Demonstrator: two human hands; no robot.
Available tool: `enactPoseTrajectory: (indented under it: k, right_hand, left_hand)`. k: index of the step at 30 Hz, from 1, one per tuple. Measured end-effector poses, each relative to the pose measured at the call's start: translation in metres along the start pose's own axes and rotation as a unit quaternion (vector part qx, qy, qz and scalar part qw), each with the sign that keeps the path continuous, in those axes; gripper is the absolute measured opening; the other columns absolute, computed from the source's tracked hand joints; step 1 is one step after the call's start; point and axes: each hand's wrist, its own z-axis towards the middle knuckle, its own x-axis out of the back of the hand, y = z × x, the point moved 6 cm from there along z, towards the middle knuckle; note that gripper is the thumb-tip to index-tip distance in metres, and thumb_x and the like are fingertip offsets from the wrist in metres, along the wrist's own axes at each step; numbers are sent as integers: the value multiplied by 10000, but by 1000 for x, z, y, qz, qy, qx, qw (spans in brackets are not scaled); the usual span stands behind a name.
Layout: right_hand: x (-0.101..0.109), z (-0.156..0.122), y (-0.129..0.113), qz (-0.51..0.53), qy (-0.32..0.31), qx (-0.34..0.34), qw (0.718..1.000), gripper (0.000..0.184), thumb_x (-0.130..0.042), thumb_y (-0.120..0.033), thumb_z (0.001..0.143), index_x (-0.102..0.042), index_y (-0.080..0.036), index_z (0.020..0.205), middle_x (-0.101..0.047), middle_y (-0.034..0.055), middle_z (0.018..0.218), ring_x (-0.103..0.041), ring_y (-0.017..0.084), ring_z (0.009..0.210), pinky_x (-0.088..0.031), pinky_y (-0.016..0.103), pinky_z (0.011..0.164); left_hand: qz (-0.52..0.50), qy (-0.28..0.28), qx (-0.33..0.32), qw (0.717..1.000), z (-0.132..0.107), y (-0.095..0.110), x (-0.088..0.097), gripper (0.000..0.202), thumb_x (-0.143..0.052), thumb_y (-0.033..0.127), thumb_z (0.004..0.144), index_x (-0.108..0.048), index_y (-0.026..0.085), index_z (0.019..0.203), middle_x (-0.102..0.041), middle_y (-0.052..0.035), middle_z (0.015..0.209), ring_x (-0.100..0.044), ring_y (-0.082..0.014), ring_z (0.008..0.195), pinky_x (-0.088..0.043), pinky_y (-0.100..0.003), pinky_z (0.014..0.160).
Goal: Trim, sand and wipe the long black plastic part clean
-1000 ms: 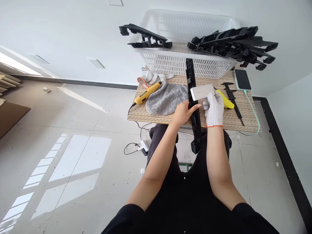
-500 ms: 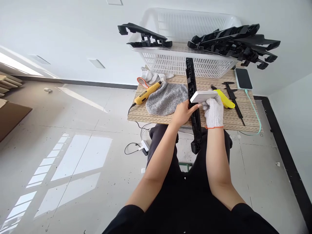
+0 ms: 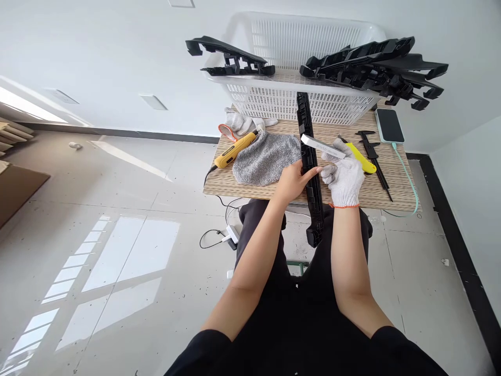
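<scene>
In the head view, gripping a long black part point(image 3: 314, 194) between thumb and fingers of the bare left hand point(image 3: 293, 180), across the near edge of the table point(image 3: 397, 188), in front of the white basket point(image 3: 266, 102). Holding a slim white block point(image 3: 323, 147) in the gloved right hand point(image 3: 346, 180), over the part, near a yellow-handled tool point(image 3: 361, 159); cannot tell whether touching the part.

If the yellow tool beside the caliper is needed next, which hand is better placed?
Probably the right hand: it is closest to the yellow tool, though it holds a white block. The left hand is farther away, holding the black strip.
</scene>
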Motion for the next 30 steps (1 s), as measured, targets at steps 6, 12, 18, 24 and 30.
enactPoseTrajectory:
  k: [6, 12, 18, 24, 30]
  right_hand:
    - [-5, 0, 3, -65, 45, 63, 995, 420, -743, -328, 796, -648, -257, 1199, -638, -26, 878, -532, 63, 558, -395, 195, 451]
    - [-5, 3, 8, -113, 31, 72, 991, 461, -699, -403, 835, -666, -284, 1280, -591, 6, 950, -490, 81, 591, -376, 220, 474]
    - [-5, 3, 3, -134, 46, 90, 986, 389, -652, -436, 874, -699, -313, 1240, -588, 20, 945, -489, 103, 611, -372, 219, 475]
    - [-2, 3, 2, -106, 80, 96, 986, 358, -661, -437, 870, -722, -342, 1209, -571, -2, 867, -464, 84, 549, -344, 203, 438]
    - [-10, 8, 2, -117, 33, 88, 989, 363, -672, -438, 863, -729, -303, 1195, -558, 8, 863, -428, 85, 549, -339, 206, 440]
  left_hand:
    - [5, 5, 6, 1000, 0, 1, 1, 420, -707, 532, 918, -491, 221, 737, -500, 31, 623, -425, -128, 597, -286, -291, 584]
    - [2, -2, 13, 1000, -1, 2, 1, 392, -705, 531, 920, -524, 215, 775, -522, 31, 641, -448, -132, 615, -319, -288, 603]
    - [6, -2, 14, 1000, -1, 1, 0, 388, -695, 558, 922, -580, 205, 810, -597, 10, 684, -518, -146, 648, -363, -286, 622]
    - [-20, -1, 7, 1000, -1, -2, 1, 404, -677, 585, 918, -615, 191, 850, -623, 4, 706, -550, -149, 659, -382, -281, 621]
    - [-32, 19, 0, 999, 1, -8, 3, 395, -666, 575, 933, -644, 181, 912, -685, -21, 768, -624, -173, 724, -442, -280, 661]
